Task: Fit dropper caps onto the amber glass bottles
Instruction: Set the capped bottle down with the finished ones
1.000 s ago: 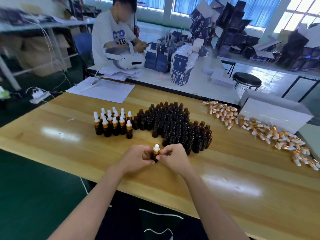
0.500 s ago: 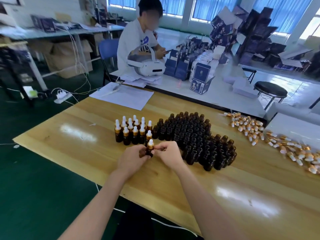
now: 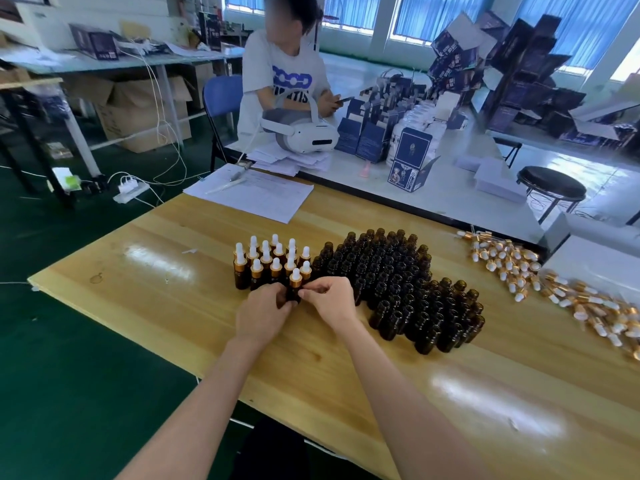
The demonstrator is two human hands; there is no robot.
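- Head view, layout: the capped bottles [image 3: 266, 268] are stood in a tight cluster on the wooden surface [image 3: 166, 306]. The uncapped bottles [image 3: 398, 282] are massed just beside them on the right, and the loose dropper caps [image 3: 512, 268] are strewn well apart at the far right. This order is judged to keep finished stock separate from stock waiting to be capped.
- Head view, the piece in work: one amber bottle [image 3: 294, 295] is held upright directly in front of the capped cluster, with its dropper cap [image 3: 296, 277] already seated on the neck. Whether its base touches the surface cannot be told, since it is hidden by the fingers.
- Head view, left grip [image 3: 263, 311]: the fingers are curled round the bottle's body, which is judged to steady the glass against twisting.
- Head view, right grip [image 3: 332, 299]: the thumb and fingertips are pinched together at the gold collar under the white bulb, a hold suited to turning the cap tight.
- Head view, arms: both bare forearms are stretched forward from the lower edge and are brought together at the bottle. The backs of both hands are turned up toward the camera.
- Head view, beyond the work: a sheet of paper [image 3: 252, 194] is laid at the surface's far edge, and a white headset [image 3: 304, 136] is set on the adjoining table.
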